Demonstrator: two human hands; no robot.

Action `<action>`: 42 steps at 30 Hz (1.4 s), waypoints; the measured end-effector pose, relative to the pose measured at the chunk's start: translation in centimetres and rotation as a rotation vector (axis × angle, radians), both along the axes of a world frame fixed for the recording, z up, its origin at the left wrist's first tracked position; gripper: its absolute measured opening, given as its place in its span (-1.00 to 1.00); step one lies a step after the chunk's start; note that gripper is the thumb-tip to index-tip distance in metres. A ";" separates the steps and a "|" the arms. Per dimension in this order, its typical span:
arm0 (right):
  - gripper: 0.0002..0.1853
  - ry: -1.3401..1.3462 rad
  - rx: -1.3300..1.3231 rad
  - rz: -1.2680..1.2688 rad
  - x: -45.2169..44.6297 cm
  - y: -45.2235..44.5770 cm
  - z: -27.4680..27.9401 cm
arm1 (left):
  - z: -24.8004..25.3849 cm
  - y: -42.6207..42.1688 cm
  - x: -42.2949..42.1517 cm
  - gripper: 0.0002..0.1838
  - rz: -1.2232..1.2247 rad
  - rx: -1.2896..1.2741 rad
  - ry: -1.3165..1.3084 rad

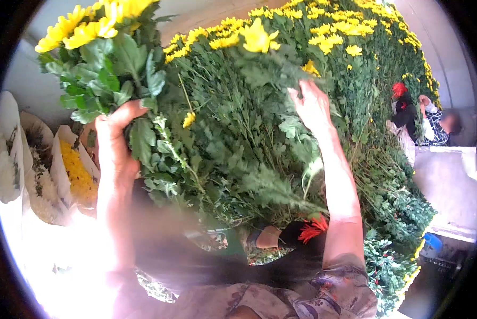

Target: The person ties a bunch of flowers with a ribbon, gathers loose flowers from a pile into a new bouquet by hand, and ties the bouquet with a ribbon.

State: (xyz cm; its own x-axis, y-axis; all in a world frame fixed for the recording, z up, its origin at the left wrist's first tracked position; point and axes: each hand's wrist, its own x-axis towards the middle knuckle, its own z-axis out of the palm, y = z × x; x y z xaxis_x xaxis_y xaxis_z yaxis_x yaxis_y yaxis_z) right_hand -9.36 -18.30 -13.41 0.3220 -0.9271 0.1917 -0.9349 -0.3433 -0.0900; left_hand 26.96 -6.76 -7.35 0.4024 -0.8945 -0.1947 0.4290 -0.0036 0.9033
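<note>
My left hand (119, 133) is closed around the stems of a bunch of yellow chrysanthemums (108, 64), held upright at the upper left. Its broad green leaves spill over the fingers. At the upper middle, my right hand (311, 106) has its thumb and forefinger curled at a leafy chrysanthemum stem (281, 66). That stem is smeared by motion, with a large yellow bloom (258, 37) at its top. Where the stem passes through the palm is hidden. Behind both hands rises a thick heap of chrysanthemums (238, 117), blooms along the top and stems hanging down.
White wrapped bundles (39, 165) stand at the left, one with yellow petals (78, 173). A person in a patterned top (435, 127) sits at the far right beside a pale box (445, 186). Red strands (314, 228) lie near my lap. A blue object (432, 243) is at lower right.
</note>
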 end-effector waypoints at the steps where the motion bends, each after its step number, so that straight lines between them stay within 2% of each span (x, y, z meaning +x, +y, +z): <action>1: -0.47 -0.064 0.203 -0.111 2.2 -0.3 3.0 | 0.1 0.0 0.0 -0.71 -0.010 -0.004 0.002; 2: -0.47 -0.071 0.194 -0.100 2.2 -0.7 2.2 | 0.2 0.1 0.0 -0.73 -0.020 -0.007 0.004; 4: -0.22 -0.055 0.174 -0.217 1.6 -3.5 -1.0 | -0.1 0.1 0.2 -0.76 -0.046 0.029 0.052; 5: -0.06 -0.263 0.371 -0.224 0.9 -5.3 -1.6 | -0.4 0.1 0.5 -0.77 -0.058 0.032 -0.014; 6: -0.16 -0.515 0.338 -0.317 1.8 -5.3 -1.2 | -0.4 0.0 0.0 -0.80 -0.011 0.009 0.063; 7: -0.29 -0.593 0.252 -0.459 4.7 -2.9 1.8 | 0.3 0.5 0.3 -0.79 -0.070 0.073 0.042; 8: -0.43 -0.637 0.002 -0.338 4.1 -3.3 0.3 | -1.0 0.0 0.4 -0.77 -0.059 0.045 0.058; 9: -0.53 -0.703 -0.131 -0.187 4.1 -3.0 0.6 | -1.2 -0.2 0.1 -0.73 -0.042 0.011 0.100; 10: -0.62 -0.647 -0.262 -0.168 5.9 -1.2 2.7 | -1.0 -0.4 -0.1 -0.69 -0.048 -0.021 0.122; 12: -0.68 -0.667 -0.278 -0.090 7.5 1.0 4.6 | -0.9 -0.7 -0.6 -0.67 -0.064 -0.042 0.235; 14: -0.74 -0.799 -0.142 -0.054 9.4 2.7 4.6 | -1.1 -1.0 -0.7 -0.68 -0.067 -0.080 0.218; 15: -0.74 -0.650 -0.278 0.043 10.1 3.2 4.7 | -1.0 -1.1 -0.7 -0.68 -0.082 -0.067 0.214; 16: -0.67 -0.424 -0.340 -0.057 10.4 2.9 4.9 | -1.0 -1.0 -0.8 -0.69 -0.100 -0.049 0.212; 18: -0.59 -0.422 -0.207 -0.275 7.8 -1.6 0.6 | -0.2 -0.8 -1.6 -0.70 -0.108 -0.085 0.222; 19: -0.54 -0.553 0.042 -0.400 6.7 -2.0 0.9 | 0.3 -0.7 -1.7 -0.72 -0.097 -0.128 0.226; 20: -0.49 -0.729 0.016 -0.352 5.2 -2.0 0.6 | 0.8 -1.0 -1.4 -0.72 -0.100 -0.140 0.220; 22: -0.40 -0.759 0.001 -0.287 2.3 -1.6 1.2 | 0.6 -0.5 -1.2 -0.74 -0.071 0.015 0.115; 23: -0.24 -0.666 0.166 -0.418 0.0 -1.9 0.7 | 0.7 -0.5 -1.3 -0.75 -0.074 -0.015 0.092; 24: -0.11 -0.776 0.379 -0.552 0.1 -0.2 4.4 | 0.0 -0.9 -1.0 -0.71 -0.113 -0.046 0.127; 25: -0.05 -1.024 0.436 -0.495 -2.5 -0.2 5.6 | 0.1 -1.0 -1.0 -0.68 -0.119 -0.041 0.121; 26: -0.08 -1.376 0.380 -0.291 -5.5 -0.7 6.4 | 0.3 -1.1 -1.2 -0.65 -0.111 -0.040 0.118; 27: -0.05 -1.514 0.357 -0.155 -4.6 1.4 11.2 | 0.6 -1.0 -1.3 -0.62 -0.130 -0.059 0.110; 28: -0.15 -1.544 0.300 -0.168 -6.5 1.4 12.7 | 0.5 -1.1 -1.5 -0.64 -0.122 -0.067 0.120; 30: -0.45 -1.444 0.092 -0.256 -9.5 0.7 14.7 | -0.1 -1.2 -1.9 -0.73 -0.148 -0.076 0.058; 31: -0.57 -1.387 -0.007 -0.309 -10.3 0.6 16.0 | 0.1 -1.1 -2.2 -0.71 -0.156 -0.090 0.061; 32: -0.56 -1.627 0.113 0.031 -10.7 0.9 17.4 | 0.3 -1.2 -2.3 -0.71 -0.154 -0.096 0.068; 34: -0.62 -1.592 0.551 0.379 -12.4 -0.4 19.6 | 0.4 -0.8 -2.6 -0.71 -0.162 -0.072 0.057; 35: -0.55 -1.450 0.138 -0.237 -11.3 -1.0 19.1 | 0.1 -0.9 -2.8 -0.73 -0.160 -0.092 0.079; 36: -0.41 -1.232 -0.143 -0.418 -9.7 -2.2 18.4 | 0.1 -0.9 -3.0 -0.73 -0.170 -0.094 0.077; 38: -0.26 -1.249 -0.105 -0.412 -5.3 0.5 20.3 | 0.0 -0.8 -2.0 -0.71 -0.160 -0.023 0.106; 39: -0.24 -1.168 -0.044 -0.298 -2.8 2.0 20.9 | 0.2 -0.7 -1.9 -0.74 -0.159 -0.007 0.083; 41: -0.39 -1.018 -0.038 -0.268 5.1 6.0 20.9 | -0.1 -1.0 -1.9 -0.74 -0.125 -0.070 0.089; 42: -0.45 -0.916 0.066 -0.232 6.7 6.9 19.5 | 0.0 -1.2 -2.0 -0.75 -0.104 -0.075 0.085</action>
